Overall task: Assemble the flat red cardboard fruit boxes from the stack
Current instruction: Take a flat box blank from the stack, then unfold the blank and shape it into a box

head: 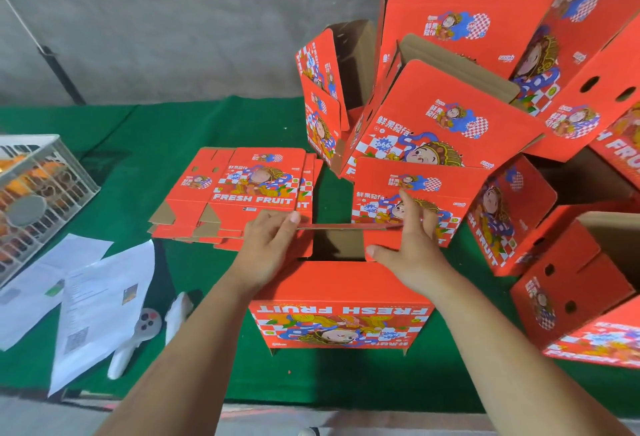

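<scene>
At the left edge of the frame a white slatted crate (pixel 38 189) of orange fruit is seen, with loose printed sheets (pixel 86 293) lying below it on the green-covered table (pixel 145 144). To their right, just left of centre, the stack of flat red boxes (pixel 239 200) is laid with its long axis running left to right, just beyond the left hand and touched by neither hand.

In the lower centre the box being assembled (pixel 341 307) is stood on the table directly ahead of the person, its long axis also running left to right and its printed front turned toward the camera upside down. Both forearms are extended forward over it. The left hand (pixel 268 248) is set at the box's left end, fingers curled onto the left end of a thin red flap edge (pixel 349 226) that spans the open top. The right hand (pixel 407 245) is set at the right end, the forefinger raised against the far panel, the thumb stretched leftward along the near rim, the other fingers closed on the flap's right end. The flap lies between the two hands at equal reach, so the coming fold is judged to turn on both pressing it down together.

Across the upper right and right side, the assembled boxes (pixel 450 117) are piled at tilted angles.
</scene>
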